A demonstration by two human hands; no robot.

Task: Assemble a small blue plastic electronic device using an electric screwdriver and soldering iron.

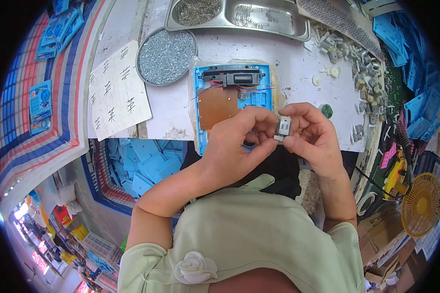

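Observation:
A small silver motor [284,126] with a pale end is pinched between my two hands, above the table's near edge. My right hand [318,139] grips it from the right with thumb and fingertips. From the left, the curled thumb and fingers of my left hand [234,139] close on its other side; some of those fingertips are hidden. Behind my left hand lies an open blue plastic casing [265,100]. It bears a brown circuit board [215,105], a black housing [230,77] along its far side and thin coloured wires. My left hand covers the casing's near right part.
A round dish [196,54] of small screws stands behind left, beside a paper sheet [120,93]. Farther back, a metal tray [274,34] holds springs. Many small motors [369,80] heap at right, near a green round piece [326,111]. Blue plastic parts [146,163] fill a bin below left.

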